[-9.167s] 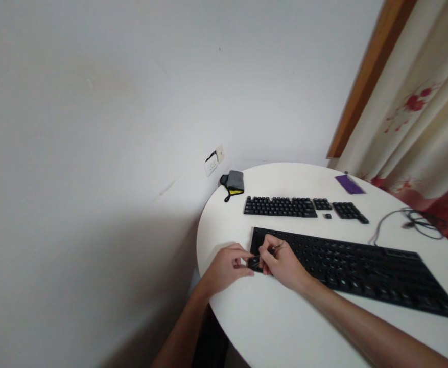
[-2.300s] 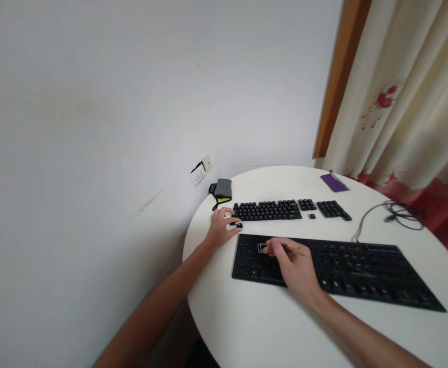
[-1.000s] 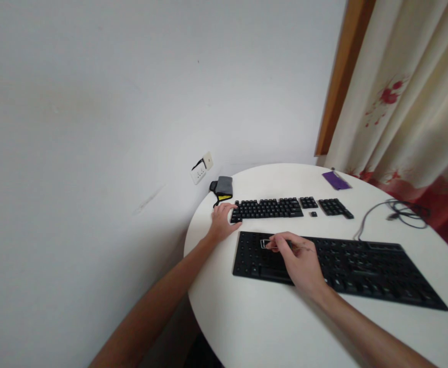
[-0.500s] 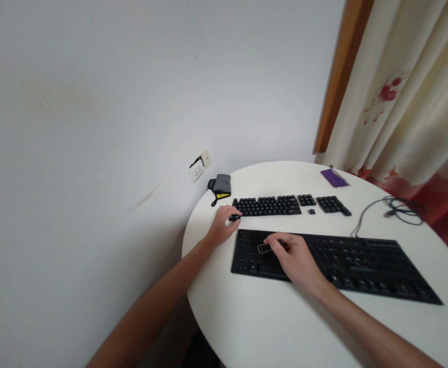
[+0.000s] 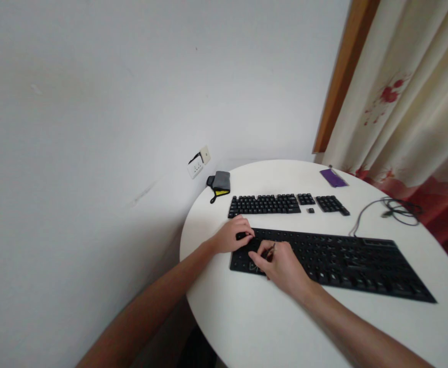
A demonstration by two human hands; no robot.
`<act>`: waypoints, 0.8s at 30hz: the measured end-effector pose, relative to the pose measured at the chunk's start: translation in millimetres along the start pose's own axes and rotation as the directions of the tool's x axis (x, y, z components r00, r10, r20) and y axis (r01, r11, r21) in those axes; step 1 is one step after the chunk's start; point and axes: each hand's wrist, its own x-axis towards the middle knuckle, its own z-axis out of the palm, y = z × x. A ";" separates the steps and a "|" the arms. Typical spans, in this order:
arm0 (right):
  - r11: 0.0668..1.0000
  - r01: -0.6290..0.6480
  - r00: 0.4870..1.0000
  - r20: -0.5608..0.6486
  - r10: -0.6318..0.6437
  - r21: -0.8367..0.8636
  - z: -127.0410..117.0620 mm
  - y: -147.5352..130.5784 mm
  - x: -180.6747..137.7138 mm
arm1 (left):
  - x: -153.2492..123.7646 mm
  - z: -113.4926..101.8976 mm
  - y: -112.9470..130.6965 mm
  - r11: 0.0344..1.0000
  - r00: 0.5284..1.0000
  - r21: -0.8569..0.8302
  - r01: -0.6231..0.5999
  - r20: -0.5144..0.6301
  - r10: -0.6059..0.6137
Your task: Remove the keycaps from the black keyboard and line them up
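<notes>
My left hand (image 5: 233,236) rests on the left end of the black keyboard base (image 5: 346,260), fingers bent and slightly apart, with dark keyboard showing between thumb and fingertips. In my right hand (image 5: 281,263) is a thin wire keycap puller (image 5: 253,267), pinched between thumb and fingers. Its wire loops hang low over the near left part of the base; whether they touch a key is too small to tell. Behind the base, black keycaps (image 5: 264,204) lie laid out in keyboard order, with a navigation cluster (image 5: 305,199) and a number pad group (image 5: 331,204) to their right.
A single keycap (image 5: 311,210) lies below the navigation cluster. A grey and yellow pouch (image 5: 221,182) sits at the table's back left, by a wall socket (image 5: 195,166). At the back right are a purple cloth (image 5: 333,178) and a coiled cable (image 5: 402,209). The round white table (image 5: 254,317) meets the wall.
My left hand has moved from the left end of the keycap rows onto the keyboard base. My right hand has shifted slightly left and nearer, still pinching the puller.
</notes>
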 end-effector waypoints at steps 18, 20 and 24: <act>0.969 -0.190 0.980 0.088 0.178 0.158 14.1 14.2 -3.5 | -2.4 2.8 -4.5 1.000 1.000 0.015 0.012 0.026 -0.012; 0.899 -0.302 0.952 0.151 0.267 0.317 13.8 20.5 -0.7 | -2.9 2.6 -4.1 1.000 1.000 0.017 0.022 0.022 -0.022; 0.850 -0.243 0.970 0.090 0.228 0.467 -1.5 18.6 8.8 | 2.0 -3.4 2.7 0.999 0.999 -0.037 0.014 -0.050 -0.016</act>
